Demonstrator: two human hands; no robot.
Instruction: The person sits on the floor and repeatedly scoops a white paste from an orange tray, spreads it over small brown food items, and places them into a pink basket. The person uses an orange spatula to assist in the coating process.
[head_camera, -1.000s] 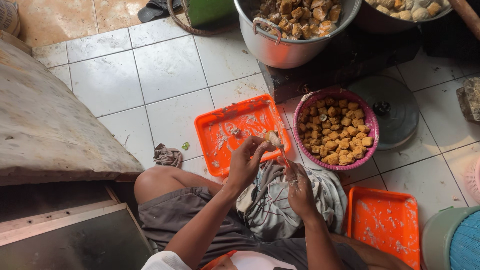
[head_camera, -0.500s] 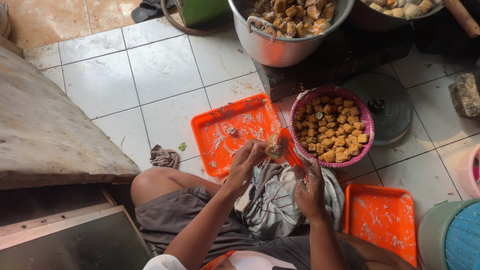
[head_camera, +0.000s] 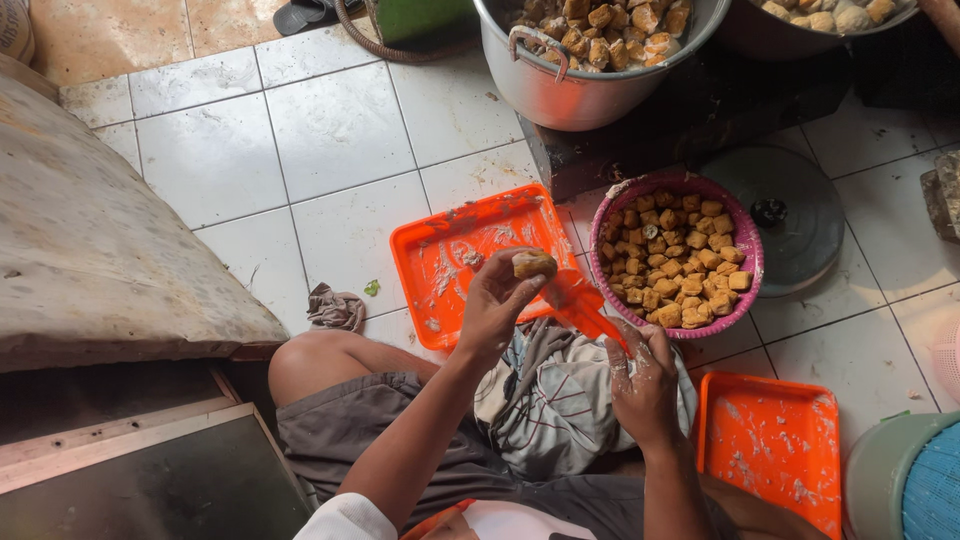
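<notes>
Golden-brown tofu piece sits in the fingertips of the left hand, fingers closed around it, held up over the near edge of the orange tray. The right hand is lower and to the right, fingers closed on an orange plastic bag that tapers to a narrow end near the palm; the wide end of the bag lies just beside the tofu, touching or almost, I cannot tell which. White paste is smeared on the fingers of both hands.

Under the hands a striped grey-white cloth lies on the lap, over grey shorts; 1 bare knee points to the left.

The tray lies on the white tile floor, smeared w/ white paste, no pieces on it except small crumbs. Just right of it stands a pink basket full of fried tofu cubes, approx. level w/ the rim. A 2nd orange tray lies near the right hand, also smeared. A small crumpled rag lies on the tiles left of the 1st tray.

Further out: a dark round lid behind the basket, a big metal pot w/ more fried tofu at the top, standing on a dark block. A worn wooden board fills the left side. A green bucket w/ a blue item inside is at the bottom right corner.
</notes>
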